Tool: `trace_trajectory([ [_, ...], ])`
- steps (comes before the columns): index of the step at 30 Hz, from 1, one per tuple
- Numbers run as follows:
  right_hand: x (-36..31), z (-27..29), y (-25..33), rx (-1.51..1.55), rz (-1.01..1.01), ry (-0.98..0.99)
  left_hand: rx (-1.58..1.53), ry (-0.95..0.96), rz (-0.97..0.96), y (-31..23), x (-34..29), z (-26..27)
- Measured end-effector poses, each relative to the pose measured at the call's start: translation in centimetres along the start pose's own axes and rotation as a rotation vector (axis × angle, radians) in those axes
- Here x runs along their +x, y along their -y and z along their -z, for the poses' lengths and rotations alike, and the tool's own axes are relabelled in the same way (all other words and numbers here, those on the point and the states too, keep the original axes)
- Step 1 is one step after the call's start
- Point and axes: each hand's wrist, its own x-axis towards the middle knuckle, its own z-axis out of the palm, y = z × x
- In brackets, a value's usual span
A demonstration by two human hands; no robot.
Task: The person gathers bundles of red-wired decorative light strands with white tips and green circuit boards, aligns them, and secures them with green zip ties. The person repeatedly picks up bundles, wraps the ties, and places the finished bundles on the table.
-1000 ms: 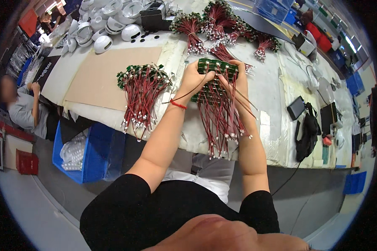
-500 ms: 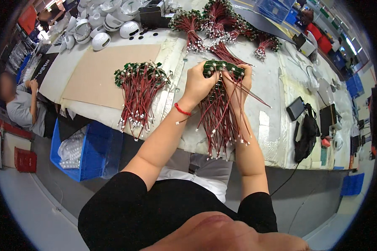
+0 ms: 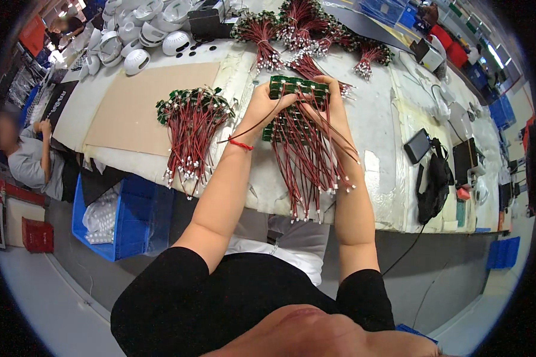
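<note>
My left hand (image 3: 261, 111) and my right hand (image 3: 335, 116) grip the two ends of a green circuit board panel (image 3: 311, 87) above the table, thumbs on its near face. Dark red wires (image 3: 302, 169) with small white connectors hang from it toward me. Between my forearms, more green boards show below the held row; whether they are joined to it I cannot tell. To the left lies a separate heap of wired green boards (image 3: 192, 98), its red leads trailing to the table's front edge. My fingers behind the panel are partly hidden.
Bundles of wired boards (image 3: 262, 35) lie at the back, near white domed housings (image 3: 138, 60). A brown cardboard sheet (image 3: 143, 113) covers the table's left part. A black device (image 3: 417, 146) and a black bag (image 3: 436, 190) lie right. A blue bin (image 3: 138, 214) stands below; another person (image 3: 33, 154) sits left.
Both hands have shifted slightly left with the panel. The held boards have tilted from a curved, edge-on bunch to a flatter row, with their green faces turned more toward me.
</note>
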Motion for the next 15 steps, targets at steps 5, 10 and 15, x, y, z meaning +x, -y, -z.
trace_trajectory([
  [5, 0.0, -0.5, -0.4, -0.007, -0.088, -0.023, 0.018, 0.007, -0.059, -0.1, -0.1, -0.1],
  [10, -0.4, -1.1, 1.2, -0.169, -0.090, -0.126, 0.128, -0.055, -0.069, 0.5, 0.0, -0.3],
  [15, 0.1, -0.4, 0.5, -0.021, -0.040, -0.023, 0.072, -0.026, -0.036, 0.5, 0.0, -0.2],
])
